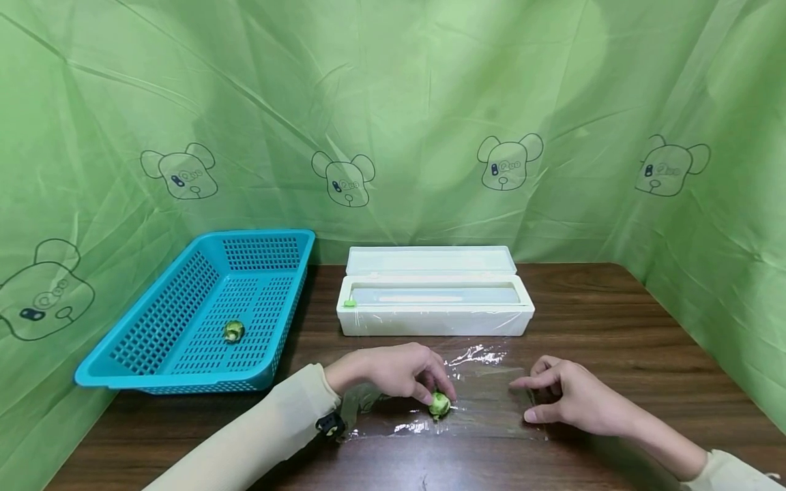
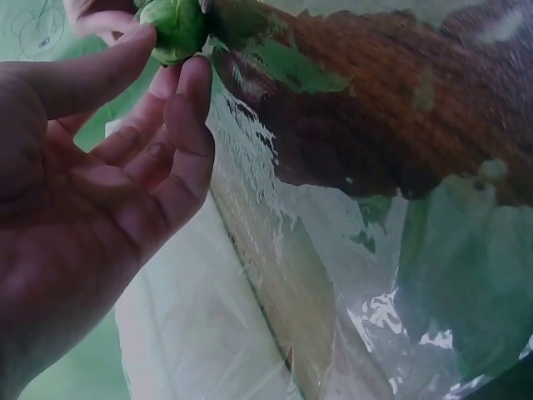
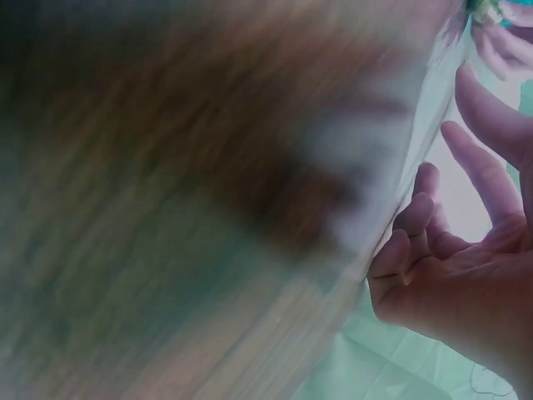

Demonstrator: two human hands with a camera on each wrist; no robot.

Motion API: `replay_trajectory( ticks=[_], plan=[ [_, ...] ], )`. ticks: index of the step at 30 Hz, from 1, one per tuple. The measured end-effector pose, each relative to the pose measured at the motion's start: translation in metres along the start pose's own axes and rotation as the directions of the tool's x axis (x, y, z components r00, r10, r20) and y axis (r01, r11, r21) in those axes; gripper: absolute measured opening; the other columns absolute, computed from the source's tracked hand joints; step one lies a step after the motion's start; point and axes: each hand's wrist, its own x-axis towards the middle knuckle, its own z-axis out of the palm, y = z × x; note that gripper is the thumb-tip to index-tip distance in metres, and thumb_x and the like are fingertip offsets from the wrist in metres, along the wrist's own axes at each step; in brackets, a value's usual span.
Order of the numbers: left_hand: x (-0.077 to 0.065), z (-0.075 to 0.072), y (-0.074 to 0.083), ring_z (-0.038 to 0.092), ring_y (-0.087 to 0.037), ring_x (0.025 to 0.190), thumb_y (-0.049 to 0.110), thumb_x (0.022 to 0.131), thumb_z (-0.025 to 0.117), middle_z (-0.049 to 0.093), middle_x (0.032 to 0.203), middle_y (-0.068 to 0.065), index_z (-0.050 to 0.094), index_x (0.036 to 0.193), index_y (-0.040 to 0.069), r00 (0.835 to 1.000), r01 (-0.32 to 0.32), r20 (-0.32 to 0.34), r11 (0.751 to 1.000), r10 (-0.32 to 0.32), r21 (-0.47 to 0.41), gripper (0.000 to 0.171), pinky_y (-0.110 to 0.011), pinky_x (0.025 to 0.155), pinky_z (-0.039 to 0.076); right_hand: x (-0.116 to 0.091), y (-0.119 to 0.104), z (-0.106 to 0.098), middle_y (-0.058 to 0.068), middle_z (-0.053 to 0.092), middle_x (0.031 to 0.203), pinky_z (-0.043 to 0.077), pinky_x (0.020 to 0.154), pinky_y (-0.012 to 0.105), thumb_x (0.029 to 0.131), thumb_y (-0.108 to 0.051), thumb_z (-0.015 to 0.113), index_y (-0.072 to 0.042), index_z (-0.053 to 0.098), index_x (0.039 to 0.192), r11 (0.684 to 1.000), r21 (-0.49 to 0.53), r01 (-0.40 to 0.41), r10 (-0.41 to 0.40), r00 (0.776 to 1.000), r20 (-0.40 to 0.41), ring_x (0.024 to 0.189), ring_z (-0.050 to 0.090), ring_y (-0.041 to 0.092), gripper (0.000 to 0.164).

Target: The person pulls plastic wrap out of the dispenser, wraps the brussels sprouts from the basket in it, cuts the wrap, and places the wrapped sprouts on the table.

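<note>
My left hand (image 1: 405, 372) pinches a small green Brussels sprout (image 1: 439, 405) between thumb and fingertips, low over a sheet of clear cling film (image 1: 485, 416) spread on the table. In the left wrist view the sprout (image 2: 175, 29) shows its leafy green side at the fingertips. At the film's right edge is my right hand (image 1: 568, 395), its thumb and forefinger apart with nothing gripped between them. A second sprout (image 1: 233, 331) lies in the blue basket (image 1: 270, 372).
Behind the film stands a white cling film dispenser (image 1: 436, 322), lid raised, with a green slider (image 1: 350, 303) at its left. The basket occupies the left of the brown wooden table (image 1: 589, 307). Green cloth (image 1: 417, 82) hangs behind and on both sides.
</note>
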Motion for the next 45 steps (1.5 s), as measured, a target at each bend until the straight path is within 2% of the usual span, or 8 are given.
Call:
replay_trajectory(
  ticks=[6, 10, 15, 22, 27, 33, 38, 45],
  plan=[
    [0.000, 0.000, -0.004, 0.066, -0.004, 0.092, -0.005, 0.095, 0.072, 0.069, 0.125, -0.001, 0.074, 0.128, 0.004, 1.000, 0.003, 0.022, 0.998, -0.001, -0.067, 0.035, -0.022, 0.088, 0.054, -0.006, -0.008, 0.005, -0.010, 0.059, 0.097, 0.046, 0.070, 0.026, 0.082, -0.032, 0.092, -0.013, 0.082, 0.116, 0.993, -0.026, 0.113, -0.113, 0.994, -0.006, 0.085, 0.053, 0.010, 0.040],
    [0.000, 0.001, -0.005, 0.067, -0.004, 0.092, -0.006, 0.095, 0.071, 0.070, 0.123, 0.001, 0.074, 0.128, 0.004, 1.000, -0.004, 0.025, 0.997, 0.006, -0.075, 0.035, -0.022, 0.086, 0.055, -0.011, -0.014, 0.007, -0.013, 0.060, 0.100, 0.049, 0.076, 0.027, 0.081, -0.038, 0.091, -0.019, 0.083, 0.115, 0.989, -0.073, 0.129, -0.129, 0.992, 0.004, 0.090, 0.057, 0.007, 0.040],
    [0.000, 0.001, -0.005, 0.065, -0.001, 0.089, -0.005, 0.095, 0.072, 0.070, 0.123, 0.002, 0.074, 0.128, 0.005, 1.000, -0.001, 0.018, 0.998, 0.002, -0.056, 0.035, -0.022, 0.086, 0.055, -0.013, -0.017, 0.010, -0.016, 0.062, 0.102, 0.049, 0.074, 0.027, 0.080, -0.035, 0.092, -0.021, 0.083, 0.114, 0.979, -0.107, 0.172, -0.170, 0.985, 0.022, 0.090, 0.057, 0.005, 0.038],
    [0.001, 0.002, -0.004, 0.063, 0.000, 0.090, -0.003, 0.093, 0.075, 0.069, 0.121, 0.004, 0.075, 0.128, 0.008, 1.000, -0.006, 0.002, 1.000, 0.006, -0.002, 0.036, -0.020, 0.086, 0.053, -0.013, -0.016, 0.011, -0.016, 0.064, 0.102, 0.048, 0.068, 0.025, 0.078, -0.031, 0.093, -0.021, 0.083, 0.112, 0.975, -0.104, 0.198, -0.196, 0.980, 0.026, 0.085, 0.056, 0.002, 0.037],
    [0.000, 0.002, -0.003, 0.062, 0.000, 0.090, -0.004, 0.093, 0.075, 0.068, 0.122, 0.002, 0.074, 0.128, 0.006, 1.000, 0.004, -0.003, 1.000, -0.004, -0.018, 0.037, -0.020, 0.086, 0.053, -0.013, -0.015, 0.013, -0.015, 0.062, 0.100, 0.047, 0.065, 0.023, 0.076, -0.029, 0.095, -0.020, 0.083, 0.111, 0.969, -0.112, 0.221, -0.221, 0.975, 0.018, 0.083, 0.054, 0.001, 0.037],
    [0.000, 0.004, 0.000, 0.065, -0.001, 0.082, -0.001, 0.089, 0.080, 0.064, 0.123, 0.001, 0.072, 0.132, 0.007, 1.000, 0.006, -0.006, 1.000, -0.006, 0.000, 0.044, -0.021, 0.080, 0.055, -0.013, -0.015, 0.013, -0.016, 0.059, 0.099, 0.047, 0.067, 0.024, 0.075, -0.029, 0.096, -0.021, 0.084, 0.108, 0.965, -0.136, 0.225, -0.226, 0.974, 0.005, 0.084, 0.054, 0.001, 0.036],
    [0.003, 0.006, 0.003, 0.064, 0.000, 0.080, -0.001, 0.088, 0.081, 0.067, 0.116, 0.006, 0.075, 0.124, 0.007, 1.000, -0.010, -0.003, 1.000, 0.010, 0.029, 0.037, -0.019, 0.077, 0.055, -0.013, -0.014, 0.013, -0.015, 0.057, 0.098, 0.047, 0.066, 0.023, 0.075, -0.028, 0.095, -0.020, 0.084, 0.107, 0.963, -0.133, 0.234, -0.236, 0.972, 0.005, 0.083, 0.053, 0.001, 0.035],
    [0.001, 0.000, 0.004, 0.065, -0.002, 0.082, -0.007, 0.089, 0.077, 0.069, 0.107, 0.008, 0.075, 0.119, 0.005, 0.999, -0.042, 0.000, 0.999, 0.042, -0.022, 0.032, -0.021, 0.078, 0.055, -0.013, -0.013, 0.014, -0.014, 0.056, 0.097, 0.045, 0.063, 0.021, 0.075, -0.027, 0.095, -0.019, 0.084, 0.106, 0.960, -0.125, 0.250, -0.252, 0.968, 0.002, 0.080, 0.051, 0.001, 0.034]
  ],
)
